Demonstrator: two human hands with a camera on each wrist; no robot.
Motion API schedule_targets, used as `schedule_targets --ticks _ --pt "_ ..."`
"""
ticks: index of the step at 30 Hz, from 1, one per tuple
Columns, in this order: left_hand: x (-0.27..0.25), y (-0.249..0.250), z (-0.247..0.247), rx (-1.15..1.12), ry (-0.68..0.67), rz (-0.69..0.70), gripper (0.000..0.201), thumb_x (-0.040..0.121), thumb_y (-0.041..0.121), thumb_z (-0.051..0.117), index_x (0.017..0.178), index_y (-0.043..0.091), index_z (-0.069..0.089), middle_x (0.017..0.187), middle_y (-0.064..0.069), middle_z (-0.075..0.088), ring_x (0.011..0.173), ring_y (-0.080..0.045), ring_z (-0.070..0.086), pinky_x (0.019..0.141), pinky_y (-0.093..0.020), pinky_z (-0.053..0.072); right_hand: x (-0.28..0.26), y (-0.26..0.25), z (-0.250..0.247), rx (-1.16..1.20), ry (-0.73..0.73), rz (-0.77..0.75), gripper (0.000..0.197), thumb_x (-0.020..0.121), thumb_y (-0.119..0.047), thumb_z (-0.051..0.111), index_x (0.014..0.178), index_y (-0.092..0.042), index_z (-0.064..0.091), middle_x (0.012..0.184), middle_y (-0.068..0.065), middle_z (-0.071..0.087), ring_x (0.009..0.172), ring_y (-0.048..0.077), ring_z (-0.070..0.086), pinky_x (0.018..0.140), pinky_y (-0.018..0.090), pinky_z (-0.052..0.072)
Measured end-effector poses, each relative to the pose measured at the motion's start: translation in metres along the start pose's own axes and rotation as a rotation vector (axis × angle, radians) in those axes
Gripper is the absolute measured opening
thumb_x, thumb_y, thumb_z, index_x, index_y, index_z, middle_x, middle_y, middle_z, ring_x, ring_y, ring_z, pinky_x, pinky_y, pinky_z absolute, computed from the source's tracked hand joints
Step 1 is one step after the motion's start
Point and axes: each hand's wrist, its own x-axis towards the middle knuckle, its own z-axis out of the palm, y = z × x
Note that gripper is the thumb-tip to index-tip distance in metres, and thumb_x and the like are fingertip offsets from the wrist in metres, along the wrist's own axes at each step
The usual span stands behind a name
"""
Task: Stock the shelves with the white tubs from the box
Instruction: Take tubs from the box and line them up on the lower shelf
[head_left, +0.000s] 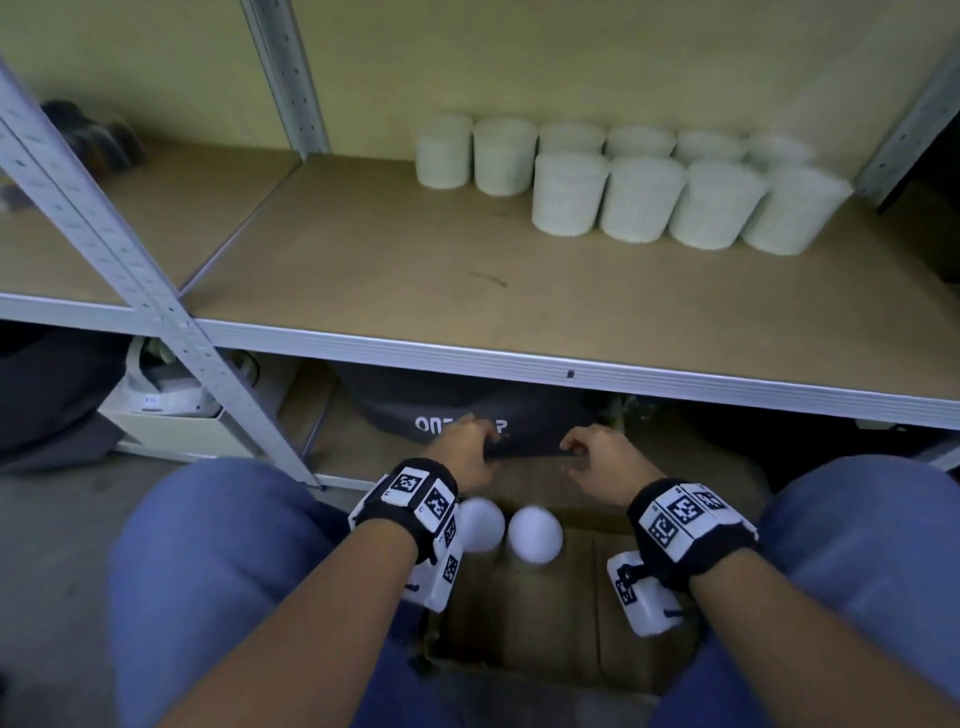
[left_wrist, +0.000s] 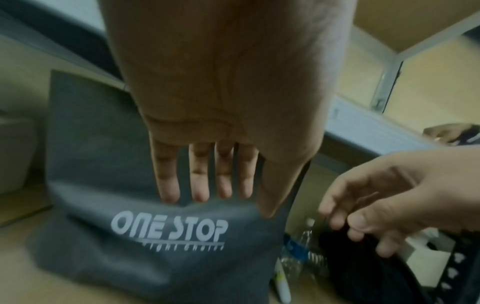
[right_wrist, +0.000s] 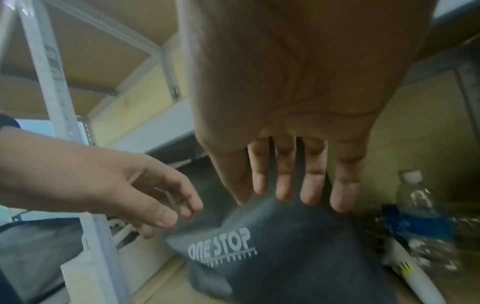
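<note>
Two white tubs (head_left: 480, 525) (head_left: 535, 534) stand in the cardboard box (head_left: 571, 623) between my knees, their lids facing up. Several more white tubs (head_left: 644, 197) stand in two rows at the back right of the wooden shelf (head_left: 415, 270). My left hand (head_left: 467, 449) (left_wrist: 223, 181) and right hand (head_left: 597, 460) (right_wrist: 285, 185) hover side by side beyond the box's far edge, below the shelf. Both have relaxed, downward-pointing fingers and hold nothing. They hang just in front of a dark grey "ONE STOP" bag (left_wrist: 168, 228) (right_wrist: 285, 257).
The shelf's metal front rail (head_left: 519, 364) runs just above the hands. A slanted perforated upright (head_left: 130, 270) stands at the left. A water bottle (right_wrist: 420, 209) and dark clutter lie right of the bag. The shelf's left and front areas are bare board.
</note>
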Motion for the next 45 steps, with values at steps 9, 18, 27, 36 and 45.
schedule_targets --ticks 9,18,27,36,45 --pt "0.034 -0.04 0.076 0.082 -0.239 -0.142 0.049 0.084 0.026 0.061 0.13 0.011 0.05 0.133 -0.012 0.048 0.123 -0.034 0.047 0.1 -0.043 0.046 0.05 0.023 0.082 -0.014 -0.254 0.107 0.044 0.086 -0.023 0.062 0.127 -0.01 0.055 0.13 0.011 0.056 0.118 0.027 0.054 0.098 0.032 0.047" --pt "0.056 -0.058 0.152 0.231 -0.192 -0.309 0.05 0.087 0.036 0.051 0.135 0.023 0.039 0.14 -0.006 0.035 0.132 -0.035 0.034 0.104 -0.049 0.032 0.082 0.048 0.158 -0.152 -0.404 0.205 0.073 0.087 -0.035 0.062 0.147 -0.024 0.024 0.153 0.009 0.019 0.138 0.033 0.03 0.111 0.041 0.035" --pt "0.067 -0.078 0.184 0.278 -0.288 -0.32 0.064 0.055 0.049 0.078 0.105 0.029 0.045 0.103 -0.006 0.063 0.081 -0.033 0.064 0.072 -0.044 0.051 0.093 0.052 0.201 -0.19 -0.393 0.207 0.081 0.069 -0.035 0.078 0.136 -0.033 0.032 0.149 0.006 0.006 0.129 0.044 0.027 0.1 0.042 0.043" --pt "0.068 -0.082 0.188 0.307 -0.289 -0.243 0.08 0.072 0.04 0.069 0.139 0.035 0.026 0.144 -0.011 0.025 0.129 -0.038 0.036 0.103 -0.054 0.032 0.091 0.049 0.204 -0.113 -0.36 0.244 0.08 0.066 -0.017 0.077 0.133 -0.031 0.035 0.147 0.005 0.007 0.126 0.037 0.037 0.094 0.04 0.049" --pt "0.062 -0.051 0.136 0.245 -0.272 -0.251 0.084 0.063 0.041 0.073 0.134 0.034 0.03 0.137 -0.009 0.035 0.125 -0.038 0.039 0.1 -0.054 0.031 0.072 0.041 0.144 -0.135 -0.483 0.27 0.081 0.071 -0.026 0.079 0.138 -0.026 0.033 0.149 0.01 0.011 0.133 0.042 0.028 0.105 0.041 0.041"
